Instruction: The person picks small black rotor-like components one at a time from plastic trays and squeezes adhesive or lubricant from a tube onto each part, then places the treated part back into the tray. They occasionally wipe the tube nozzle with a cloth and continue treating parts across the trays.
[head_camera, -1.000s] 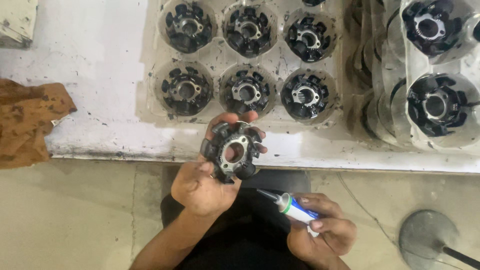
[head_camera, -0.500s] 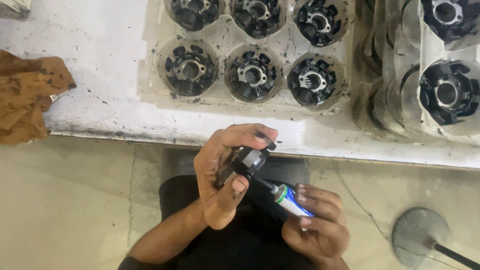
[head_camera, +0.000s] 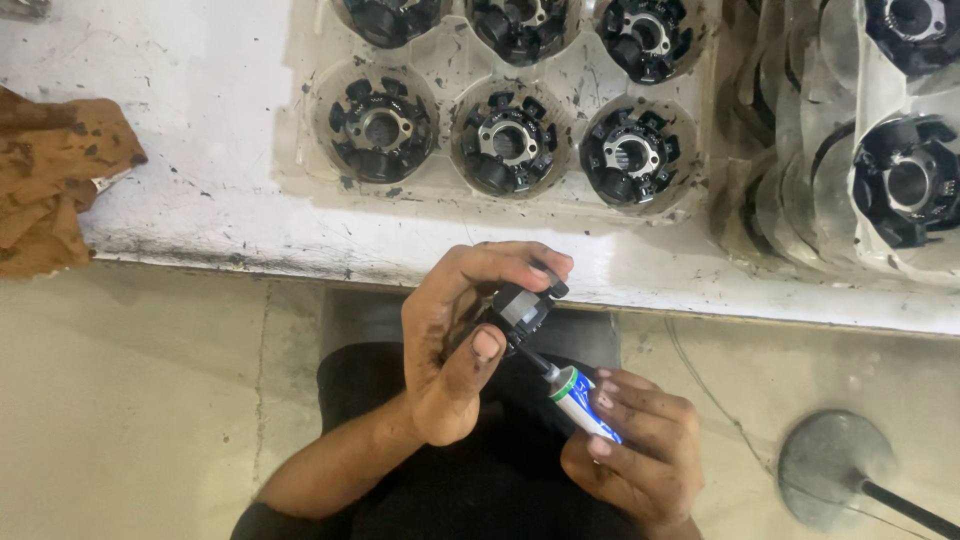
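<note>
My left hand (head_camera: 455, 345) is raised just in front of the edge of a white workbench (head_camera: 200, 150), fingers curled closed around a small black ring-shaped part with wound coils (head_camera: 520, 303). I hold the part tilted on edge, my fingertips over its top and my thumb pressed against its near side, so most of it is hidden by my hand. My right hand (head_camera: 630, 460) sits lower and to the right, close to my body, wrapped shut around a small white tube with a green collar and blue markings (head_camera: 585, 405). The tube's thin dark nozzle (head_camera: 532, 360) points up and to the left, and its tip meets the underside of the part in my left hand.

Below my hands are my dark clothes and a pale concrete floor. At the lower right, a round grey metal disc with a dark rod (head_camera: 830, 468) rests on the floor.

Beyond my hands, on the bench, lies a clear plastic tray (head_camera: 440, 70) with round pockets. Each visible pocket holds another black coil ring; the three nearest sit in a row, well apart from my hands. To the right, a stack of similar clear trays (head_camera: 800, 160) overlaps, with more black rings on top. At the far left edge, a crumpled brown rag (head_camera: 55, 180) lies on the stained bench.
</note>
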